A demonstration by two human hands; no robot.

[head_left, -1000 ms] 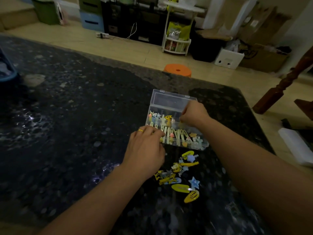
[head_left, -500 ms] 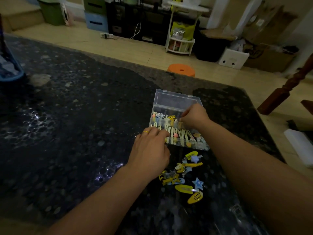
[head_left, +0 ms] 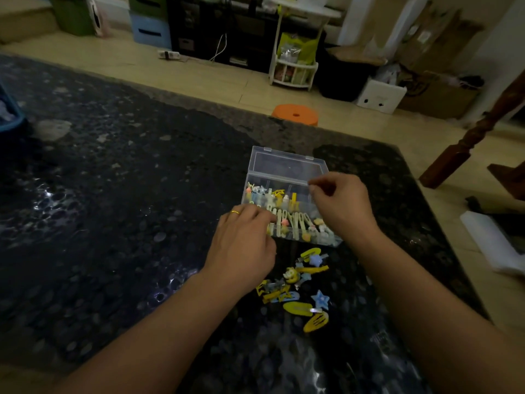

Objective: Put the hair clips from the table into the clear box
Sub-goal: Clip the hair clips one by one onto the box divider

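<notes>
I see my left hand (head_left: 241, 245) resting on the near-left corner of the clear box (head_left: 287, 177), fingers curled onto clips inside; whether it pinches one I cannot tell. My right hand (head_left: 341, 206) hovers over the box's right end, fingertips pinched, on what I cannot tell. The loose hair clips (head_left: 298, 285) lie on the table (head_left: 113, 194) just nearer me than the box, between both wrists.

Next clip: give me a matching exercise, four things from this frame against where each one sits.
Things:
1. clear plastic box
2. orange round stool
3. blue star-shaped hair clip
4. left hand

Places:
A. floor beyond the table
B. loose on the dark table, nearer the person than the box
C. open on the table, clips inside
D. at the box's near left corner

Pairs: 1-C, 2-A, 3-B, 4-D
</notes>
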